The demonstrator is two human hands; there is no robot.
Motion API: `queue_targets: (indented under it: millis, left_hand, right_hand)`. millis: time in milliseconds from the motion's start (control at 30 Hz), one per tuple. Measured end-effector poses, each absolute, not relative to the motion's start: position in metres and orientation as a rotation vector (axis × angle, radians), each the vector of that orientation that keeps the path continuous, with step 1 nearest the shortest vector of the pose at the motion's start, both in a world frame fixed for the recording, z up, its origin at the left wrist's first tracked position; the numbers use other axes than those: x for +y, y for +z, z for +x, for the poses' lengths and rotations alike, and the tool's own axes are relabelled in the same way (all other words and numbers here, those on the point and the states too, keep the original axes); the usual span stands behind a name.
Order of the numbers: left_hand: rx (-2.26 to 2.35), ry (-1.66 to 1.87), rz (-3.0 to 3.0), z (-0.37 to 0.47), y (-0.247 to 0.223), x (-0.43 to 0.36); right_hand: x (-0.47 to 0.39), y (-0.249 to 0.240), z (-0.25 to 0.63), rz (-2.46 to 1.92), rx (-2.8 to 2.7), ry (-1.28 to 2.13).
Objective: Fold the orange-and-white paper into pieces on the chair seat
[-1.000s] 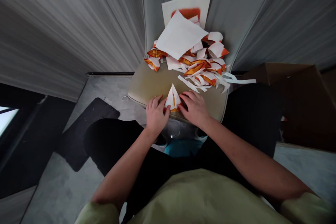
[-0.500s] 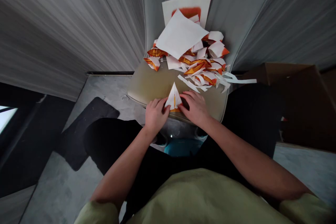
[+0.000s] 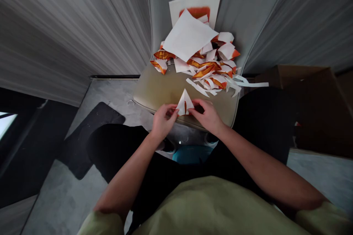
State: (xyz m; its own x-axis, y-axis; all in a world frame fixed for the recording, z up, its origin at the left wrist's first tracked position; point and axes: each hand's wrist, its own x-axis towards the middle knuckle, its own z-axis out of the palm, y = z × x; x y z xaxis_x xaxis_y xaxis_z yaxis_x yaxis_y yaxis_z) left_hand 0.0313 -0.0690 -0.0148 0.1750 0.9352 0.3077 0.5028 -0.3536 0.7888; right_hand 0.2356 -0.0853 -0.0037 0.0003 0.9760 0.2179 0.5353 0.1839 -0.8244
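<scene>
Folded paper noted at six o'clock on the chair seat. Grip narrow: left hand pinches its eight o'clock corner, right hand its four o'clock. Advised: even pressure, centre slit straight.

Near the front edge of the chair seat, a folded paper piece sits between the left hand and the right hand, its point facing the backrest; beyond it lies a heap of folded papers, with paper strips along its near side, some past the seat's right edge. A square sheet lies atop the heap; behind that, a packet stands against the backrest; on the floor, a mat lies left of the chair, a box right.
</scene>
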Motion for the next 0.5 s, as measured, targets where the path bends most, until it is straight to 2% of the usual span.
queue_targets:
  millis: [300, 500]
  left_hand:
    - [1.262, 1.231, 1.920, 0.031, -0.012, -0.070]
    - [1.204, 1.161, 2.195, 0.029, -0.006, -0.074]
  right_hand:
    - [-0.091, 0.004, 0.228, -1.245, -1.159, 1.235]
    - [-0.090, 0.009, 0.229, -1.196, -0.874, 1.376]
